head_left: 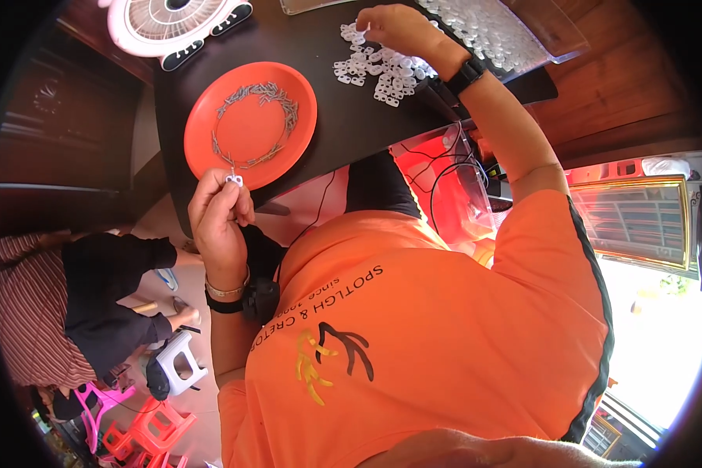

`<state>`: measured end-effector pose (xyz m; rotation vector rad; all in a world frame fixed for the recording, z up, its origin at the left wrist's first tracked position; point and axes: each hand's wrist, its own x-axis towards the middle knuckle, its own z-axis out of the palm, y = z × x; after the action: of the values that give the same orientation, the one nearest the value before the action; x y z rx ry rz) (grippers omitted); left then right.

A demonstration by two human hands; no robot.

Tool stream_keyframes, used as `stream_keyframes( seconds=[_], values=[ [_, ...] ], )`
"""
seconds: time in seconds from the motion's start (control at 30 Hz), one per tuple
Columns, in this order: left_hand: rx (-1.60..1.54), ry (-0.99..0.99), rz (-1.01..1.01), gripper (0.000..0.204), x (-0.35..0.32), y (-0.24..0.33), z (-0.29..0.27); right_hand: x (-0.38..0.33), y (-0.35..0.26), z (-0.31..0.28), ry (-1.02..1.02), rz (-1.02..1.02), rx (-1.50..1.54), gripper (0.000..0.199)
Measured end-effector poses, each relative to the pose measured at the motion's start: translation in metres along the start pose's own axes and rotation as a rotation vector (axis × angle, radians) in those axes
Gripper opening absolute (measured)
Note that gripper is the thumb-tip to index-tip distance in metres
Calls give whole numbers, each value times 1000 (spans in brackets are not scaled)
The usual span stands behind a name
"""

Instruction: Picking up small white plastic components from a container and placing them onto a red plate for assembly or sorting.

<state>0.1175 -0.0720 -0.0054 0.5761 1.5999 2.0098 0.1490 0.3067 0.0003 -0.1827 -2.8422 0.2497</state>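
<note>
Left hand [218,214] was raised just near the orange plate [246,129], its fingertips pinched shut on a small white plastic clip [233,180], which sat at the plate's near rim. A thin metal pin appeared to stand up from the clip, though it was too small to be sure. The plate lay on the dark table [343,101] and held a loose ring of small metal pins [269,97].

Right hand [402,27] reached to the far side of the table, fingers curled down onto a heap of white plastic clips [382,70]; whether they gripped one could not be told. A black watch [466,76] sat on that wrist; a black band and a bracelet on the left.

Right of the heap, a clear tray [522,35] held more white pieces. A white fan [171,23] stood at the far left of the table. Another person, in a striped garment with dark sleeves [109,288], sat at the near left, beside a small white stool [181,360] and pink stools.
</note>
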Motion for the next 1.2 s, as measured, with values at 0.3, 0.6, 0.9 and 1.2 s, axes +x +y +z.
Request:
stream_keyframes(
  seconds=[0.3, 0.6, 0.9, 1.2],
  values=[
    [78, -147, 197, 16, 13, -1, 7, -21, -118, -16, -152, 0, 1138, 18],
    [-203, -138, 175, 17, 10, -9, -1, -51, -201, 21, 26, -317, 1258, 25],
    [-406, -280, 119, 18, 6, -8, -17, -46, -211, 21, -200, -323, 1506, 16],
    [-394, -234, 132, 17, 4, -5, -16, -44, -211, 24, -123, -268, 1380, 9]
  ],
)
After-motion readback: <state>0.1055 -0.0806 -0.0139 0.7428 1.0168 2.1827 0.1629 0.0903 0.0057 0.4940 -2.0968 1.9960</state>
